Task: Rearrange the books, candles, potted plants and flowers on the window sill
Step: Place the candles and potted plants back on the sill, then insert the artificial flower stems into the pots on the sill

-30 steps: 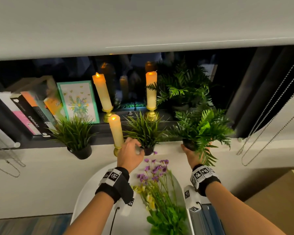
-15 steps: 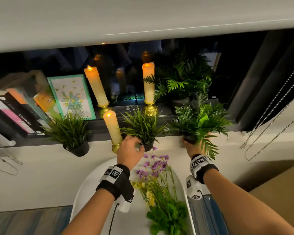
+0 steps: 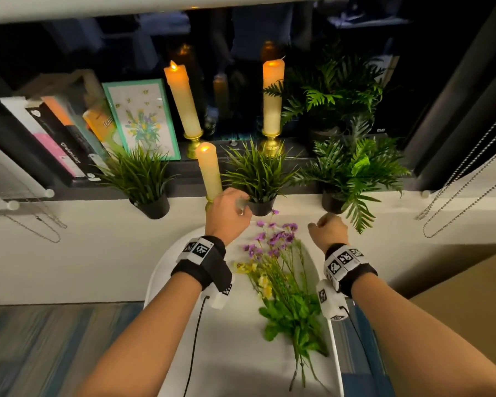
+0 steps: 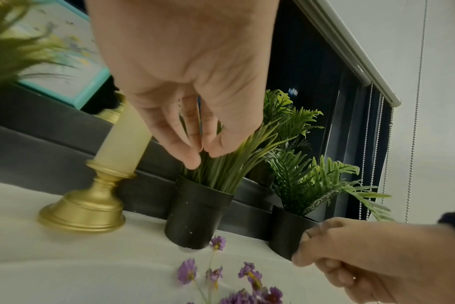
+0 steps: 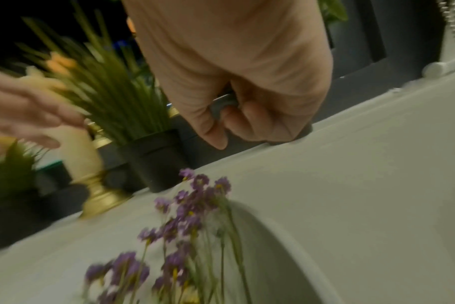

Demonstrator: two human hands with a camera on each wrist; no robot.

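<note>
On the white window sill [image 3: 453, 200] stands a small grass plant [image 3: 258, 173] in a black pot [image 4: 195, 214]. My left hand [image 4: 203, 152] hangs over its rim, relaxed fingertips brushing the blades and gripping nothing. A lit candle [image 3: 209, 173] on a gold holder [image 4: 83, 211] stands just left of it. To the right is a fern [image 3: 352, 170] in a black pot [image 4: 286, 232]. My right hand [image 3: 327, 227] sits at the base of the fern pot, fingers curled into the palm, knuckles against the pot wall. Loose purple and yellow flowers [image 3: 278, 270] lie on a white seat below.
At the back, two tall lit candles [image 3: 184, 104] [image 3: 272, 98] stand on the dark ledge. Leaning books [image 3: 55, 138] and a teal flower card [image 3: 141, 118] are at left, with another grass pot [image 3: 143, 179] in front. A bigger fern [image 3: 335, 96] is back right; bead chains [image 3: 455, 196] hang right.
My right hand has let go of the fern pot and drawn back a little with curled fingers. My left hand stays at the grass pot. The view tilted down.
</note>
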